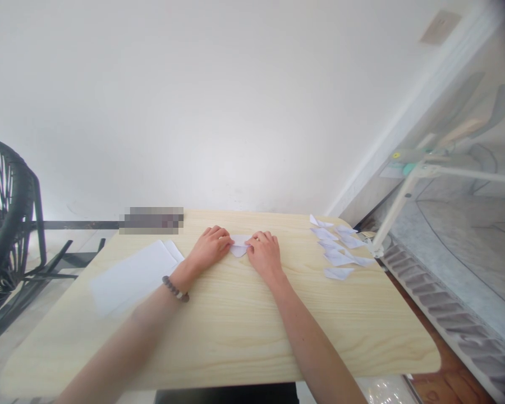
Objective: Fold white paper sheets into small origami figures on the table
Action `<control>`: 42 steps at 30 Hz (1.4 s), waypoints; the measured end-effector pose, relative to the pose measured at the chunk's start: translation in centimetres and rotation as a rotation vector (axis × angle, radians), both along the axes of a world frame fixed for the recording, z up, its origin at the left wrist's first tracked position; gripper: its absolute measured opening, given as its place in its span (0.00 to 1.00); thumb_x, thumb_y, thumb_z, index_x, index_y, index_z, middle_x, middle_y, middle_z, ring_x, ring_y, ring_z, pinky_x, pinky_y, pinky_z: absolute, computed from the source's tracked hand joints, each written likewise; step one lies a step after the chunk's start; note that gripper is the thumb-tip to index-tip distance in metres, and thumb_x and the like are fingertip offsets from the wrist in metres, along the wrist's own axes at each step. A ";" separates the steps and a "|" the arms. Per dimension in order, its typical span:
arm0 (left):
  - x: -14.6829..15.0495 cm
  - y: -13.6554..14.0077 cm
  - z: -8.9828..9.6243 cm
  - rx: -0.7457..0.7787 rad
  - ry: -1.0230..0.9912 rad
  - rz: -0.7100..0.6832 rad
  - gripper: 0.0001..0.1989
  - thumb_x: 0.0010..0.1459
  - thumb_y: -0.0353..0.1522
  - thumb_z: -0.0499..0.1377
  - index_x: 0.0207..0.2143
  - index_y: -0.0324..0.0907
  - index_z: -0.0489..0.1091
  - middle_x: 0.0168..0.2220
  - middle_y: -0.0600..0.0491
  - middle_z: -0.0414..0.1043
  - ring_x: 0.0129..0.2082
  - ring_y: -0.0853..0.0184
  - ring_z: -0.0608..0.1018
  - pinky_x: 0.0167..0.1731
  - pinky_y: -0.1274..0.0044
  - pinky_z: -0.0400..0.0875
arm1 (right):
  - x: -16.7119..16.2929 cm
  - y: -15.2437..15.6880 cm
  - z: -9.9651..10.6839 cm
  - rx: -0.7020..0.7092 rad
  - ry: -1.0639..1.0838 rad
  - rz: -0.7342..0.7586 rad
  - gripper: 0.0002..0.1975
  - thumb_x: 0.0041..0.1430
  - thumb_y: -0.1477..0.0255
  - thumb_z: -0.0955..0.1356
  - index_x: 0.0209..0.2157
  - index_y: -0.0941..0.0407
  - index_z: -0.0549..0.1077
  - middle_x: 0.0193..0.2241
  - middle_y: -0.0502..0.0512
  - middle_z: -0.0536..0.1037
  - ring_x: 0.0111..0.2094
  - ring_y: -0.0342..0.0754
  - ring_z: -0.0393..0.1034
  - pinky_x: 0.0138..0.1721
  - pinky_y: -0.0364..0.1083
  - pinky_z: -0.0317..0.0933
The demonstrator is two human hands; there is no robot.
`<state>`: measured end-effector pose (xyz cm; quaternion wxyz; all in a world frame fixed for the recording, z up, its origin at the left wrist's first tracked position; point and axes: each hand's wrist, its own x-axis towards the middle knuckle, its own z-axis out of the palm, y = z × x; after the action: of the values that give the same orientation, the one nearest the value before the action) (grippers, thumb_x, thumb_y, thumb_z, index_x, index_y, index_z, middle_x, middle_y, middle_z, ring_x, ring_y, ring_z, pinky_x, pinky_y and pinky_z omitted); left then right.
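A small folded piece of white paper (239,245) lies on the wooden table (235,325), between my two hands. My left hand (211,247), with a beaded bracelet at its wrist, pinches the paper's left end. At the right end, my right hand (264,250) grips the paper with thumb and fingers. The lower part of the paper narrows to a blunt point toward me. Off to the right lie several folded paper pieces (339,257) in loose rows. On the left is a stack of flat white sheets (130,278), partly overlapping.
A dark woven chair (19,185) stands left of the table. Behind the table is a white wall (235,112). A white metal frame (398,210) and a bed with a ruffled edge (450,314) are close on the right. A blurred-out patch covers the table's far left corner.
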<state>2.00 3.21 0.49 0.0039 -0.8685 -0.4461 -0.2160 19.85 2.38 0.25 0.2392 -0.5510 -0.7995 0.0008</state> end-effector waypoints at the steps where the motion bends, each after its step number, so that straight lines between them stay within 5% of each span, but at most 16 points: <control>1: 0.0 0.0 0.0 -0.002 0.001 -0.001 0.09 0.52 0.29 0.50 0.33 0.43 0.69 0.34 0.51 0.66 0.38 0.65 0.64 0.37 0.73 0.57 | 0.0 0.0 0.0 -0.003 -0.001 -0.004 0.10 0.49 0.77 0.62 0.31 0.52 0.73 0.33 0.55 0.69 0.39 0.49 0.55 0.38 0.48 0.47; 21: 0.0 -0.4 0.3 -0.016 0.017 0.128 0.11 0.51 0.28 0.49 0.25 0.41 0.71 0.27 0.51 0.69 0.34 0.66 0.67 0.34 0.74 0.57 | 0.0 0.2 -0.2 -0.078 -0.072 -0.023 0.13 0.55 0.76 0.57 0.29 0.57 0.72 0.31 0.55 0.70 0.37 0.46 0.57 0.37 0.44 0.49; 28: -0.1 -0.4 0.4 -0.033 0.075 0.042 0.17 0.52 0.25 0.47 0.41 0.46 0.68 0.29 0.51 0.66 0.34 0.67 0.66 0.35 0.75 0.58 | 0.1 -0.1 0.1 -0.058 -0.055 0.001 0.13 0.51 0.78 0.61 0.36 0.53 0.71 0.31 0.55 0.67 0.38 0.48 0.56 0.39 0.46 0.46; 42: 0.8 -0.6 0.1 0.014 0.158 0.133 0.15 0.52 0.26 0.49 0.38 0.49 0.70 0.29 0.51 0.65 0.33 0.66 0.65 0.32 0.74 0.55 | -1.0 -0.2 0.0 -0.072 -0.130 -0.013 0.14 0.57 0.74 0.57 0.37 0.49 0.72 0.32 0.56 0.66 0.36 0.47 0.56 0.36 0.46 0.47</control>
<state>2.85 2.64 0.57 0.0595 -0.8513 -0.4996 -0.1490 18.89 2.23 0.21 0.1666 -0.5634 -0.8092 -0.0077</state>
